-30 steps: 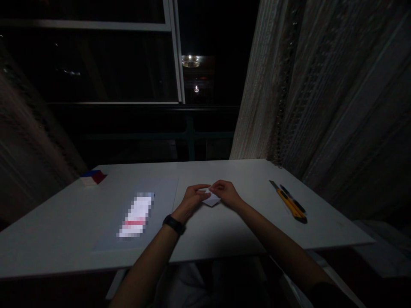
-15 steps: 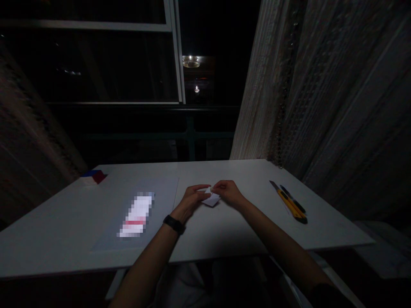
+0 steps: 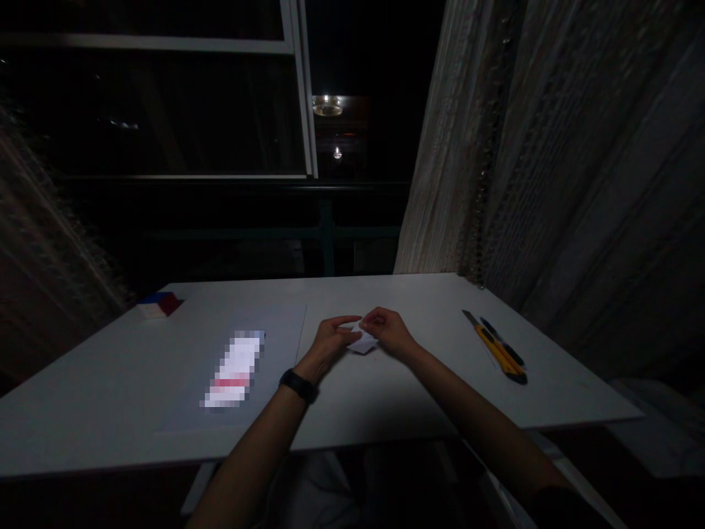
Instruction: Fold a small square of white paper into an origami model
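A small piece of folded white paper [image 3: 363, 343] is held between both hands, just above the white table [image 3: 418, 411]. My left hand [image 3: 329, 339] grips its left side, thumb on the near face and fingers behind. At the top corner, my right hand [image 3: 388, 329] pinches the paper with thumb and bent fingers. The paper comes to a point toward me. Its finer creases are too dim to make out. A dark band [image 3: 298, 384] is on my left wrist.
Left of my hands, a bright pixelated screen [image 3: 234, 371] lies on a pale sheet [image 3: 286, 330]. A red, blue and white cube [image 3: 159, 304] stands at the far left. On the right lie a yellow utility knife [image 3: 493, 349] and a dark pen [image 3: 502, 342].
My right hand has shifted slightly left and closer over the paper's top corner. My left hand and the things on the table look unmoved.
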The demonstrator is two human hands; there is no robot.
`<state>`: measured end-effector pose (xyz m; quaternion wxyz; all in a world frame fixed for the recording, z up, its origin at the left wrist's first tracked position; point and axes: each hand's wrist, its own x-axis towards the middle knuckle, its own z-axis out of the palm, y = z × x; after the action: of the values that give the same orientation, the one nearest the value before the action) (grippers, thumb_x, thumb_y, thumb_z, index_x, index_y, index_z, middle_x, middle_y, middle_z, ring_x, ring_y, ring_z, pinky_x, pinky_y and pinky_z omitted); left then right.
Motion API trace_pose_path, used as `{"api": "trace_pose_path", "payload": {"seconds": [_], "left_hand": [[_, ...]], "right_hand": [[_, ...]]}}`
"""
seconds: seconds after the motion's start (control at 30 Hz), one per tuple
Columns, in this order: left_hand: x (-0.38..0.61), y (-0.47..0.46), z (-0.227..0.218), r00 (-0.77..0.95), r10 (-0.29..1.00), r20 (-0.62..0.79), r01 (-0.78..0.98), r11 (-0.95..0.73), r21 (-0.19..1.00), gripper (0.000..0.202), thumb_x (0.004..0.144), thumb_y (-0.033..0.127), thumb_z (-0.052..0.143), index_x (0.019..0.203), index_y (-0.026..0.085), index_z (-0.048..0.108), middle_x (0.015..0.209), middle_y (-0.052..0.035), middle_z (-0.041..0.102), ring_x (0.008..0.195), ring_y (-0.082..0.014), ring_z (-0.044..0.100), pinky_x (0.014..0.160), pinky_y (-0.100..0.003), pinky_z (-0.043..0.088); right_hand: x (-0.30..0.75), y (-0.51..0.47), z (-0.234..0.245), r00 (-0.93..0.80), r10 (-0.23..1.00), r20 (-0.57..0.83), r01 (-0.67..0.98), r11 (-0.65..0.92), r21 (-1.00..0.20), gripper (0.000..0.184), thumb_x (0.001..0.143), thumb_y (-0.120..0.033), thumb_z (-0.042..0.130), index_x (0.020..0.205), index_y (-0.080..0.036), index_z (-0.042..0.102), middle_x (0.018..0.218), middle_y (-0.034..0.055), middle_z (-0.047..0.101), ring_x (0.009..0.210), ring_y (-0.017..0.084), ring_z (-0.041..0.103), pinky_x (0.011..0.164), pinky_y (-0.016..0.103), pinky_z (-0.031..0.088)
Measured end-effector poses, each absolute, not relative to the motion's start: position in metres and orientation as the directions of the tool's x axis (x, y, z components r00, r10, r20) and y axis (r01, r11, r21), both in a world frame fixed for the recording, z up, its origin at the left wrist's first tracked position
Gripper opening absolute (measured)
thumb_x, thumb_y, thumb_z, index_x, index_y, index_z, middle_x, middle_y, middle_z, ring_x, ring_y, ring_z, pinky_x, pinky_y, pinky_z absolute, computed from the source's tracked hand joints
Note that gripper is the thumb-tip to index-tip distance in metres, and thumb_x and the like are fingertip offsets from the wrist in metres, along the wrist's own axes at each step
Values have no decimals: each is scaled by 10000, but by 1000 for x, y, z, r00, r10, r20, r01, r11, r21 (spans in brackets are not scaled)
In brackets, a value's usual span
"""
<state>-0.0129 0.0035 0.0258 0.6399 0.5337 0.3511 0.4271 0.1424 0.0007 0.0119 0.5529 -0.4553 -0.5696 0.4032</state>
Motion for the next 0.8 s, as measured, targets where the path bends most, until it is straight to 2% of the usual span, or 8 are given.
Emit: {"api": "trace_pose_path", "payload": {"seconds": [0.17, 0.33, 0.5, 0.63, 0.8], "left_hand": [[-13, 3, 26, 401, 915, 51, -142, 8, 990, 476, 558, 176, 686, 1016, 62, 629, 583, -43, 634, 512, -111, 540, 526, -222, 390], [-12, 6, 24, 339, 920, 196, 26, -217, 976, 338, 623, 237, 606, 902, 60, 679, 610, -64, 642, 525, -125, 533, 497, -220, 369], [-15, 8, 23, 342, 864, 370, 258, -465, 847, 282, 717, 346, 542, 779, 119, 697, 725, -66, 676, 667, -165, 587, 584, -235, 411], [-16, 10, 22, 386, 835, 392, 354, -527, 773, 308, 757, 373, 507, 784, 124, 687, 684, -49, 666, 632, -150, 578, 573, -229, 403], [-16, 9, 21, 445, 780, 440, 388, -611, 690, 290, 818, 326, 444, 823, 153, 676, 761, -42, 677, 700, -144, 592, 632, -224, 408]], "right_hand": [[145, 1, 12, -5, 962, 272, 49, 272, -961, 331, 521, -357, 739, 713, -169, 545, 545, -27, 574, 499, 118, 529, 473, 233, 376], [147, 0, 13, -32, 963, 266, 49, 267, -962, 336, 525, -365, 738, 699, -167, 529, 537, -37, 551, 479, 95, 501, 463, 218, 362], [148, -1, 12, -88, 964, 252, 58, 257, -965, 329, 534, -342, 738, 690, -160, 513, 530, -49, 535, 464, 71, 471, 449, 196, 331], [149, -1, 12, -129, 961, 246, 59, 255, -965, 324, 527, -317, 747, 684, -157, 513, 520, -56, 524, 467, 67, 463, 456, 194, 325], [151, 0, 11, -136, 957, 257, 81, 269, -960, 311, 538, -315, 742, 683, -159, 515, 513, -59, 512, 461, 68, 451, 446, 194, 312]]}}
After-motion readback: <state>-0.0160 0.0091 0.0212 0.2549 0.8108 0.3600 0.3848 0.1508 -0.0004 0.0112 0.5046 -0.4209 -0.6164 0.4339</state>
